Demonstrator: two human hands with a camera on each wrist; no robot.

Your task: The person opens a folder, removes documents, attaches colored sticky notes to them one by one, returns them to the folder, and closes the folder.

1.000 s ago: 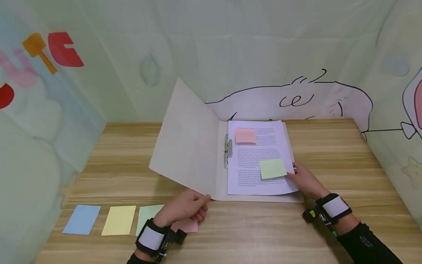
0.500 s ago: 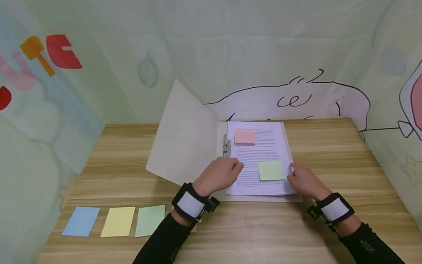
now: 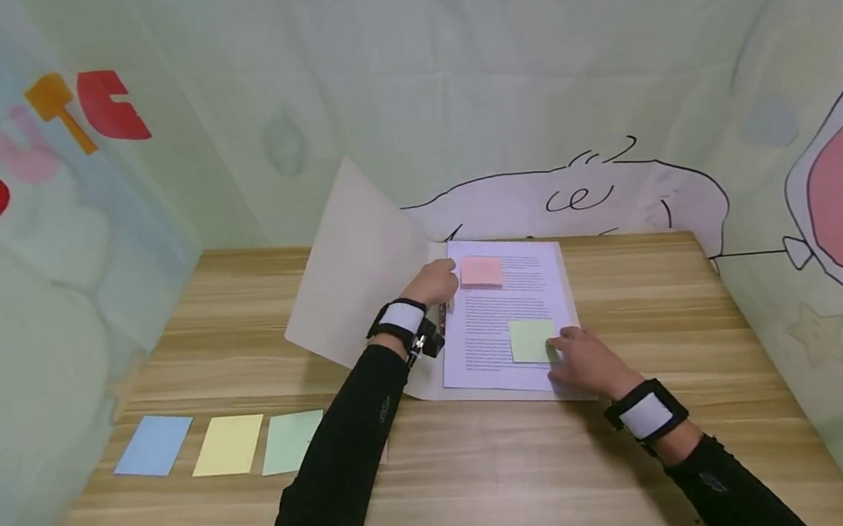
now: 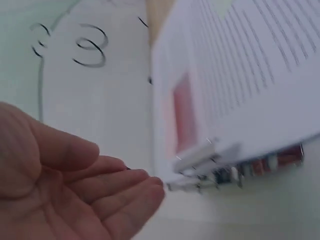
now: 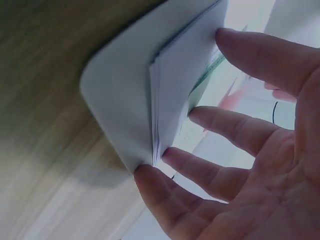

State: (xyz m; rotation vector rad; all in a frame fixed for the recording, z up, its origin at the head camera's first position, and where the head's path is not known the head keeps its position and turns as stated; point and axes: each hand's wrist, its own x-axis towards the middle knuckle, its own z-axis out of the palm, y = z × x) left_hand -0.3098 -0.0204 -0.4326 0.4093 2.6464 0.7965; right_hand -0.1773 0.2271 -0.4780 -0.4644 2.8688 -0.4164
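An open file folder (image 3: 358, 273) lies on the table with its left cover tilted up. A stack of printed sheets (image 3: 479, 316) rests on its right side, bearing a pink sticky note pad (image 3: 481, 272) and a green sticky note (image 3: 528, 341). My left hand (image 3: 432, 282) is over the spine; in the left wrist view its fingers extend beside the metal clip (image 4: 225, 172) and hold nothing. At the lower right of the sheets is my right hand (image 3: 592, 363). The right wrist view shows its spread fingertips (image 5: 172, 156) touching the sheets and the folder's edge.
On the wooden table (image 3: 486, 483), a blue square (image 3: 153, 445), a yellow square (image 3: 228, 445) and a green square (image 3: 292, 441) lie in a row at the front left. My left sleeve mostly hides a pink one. Printed cloth walls (image 3: 528, 103) surround the table.
My left hand has moved from the cover's lower corner up and right to the clip. My right hand has shifted left from the sheets' edge onto their lower right corner.
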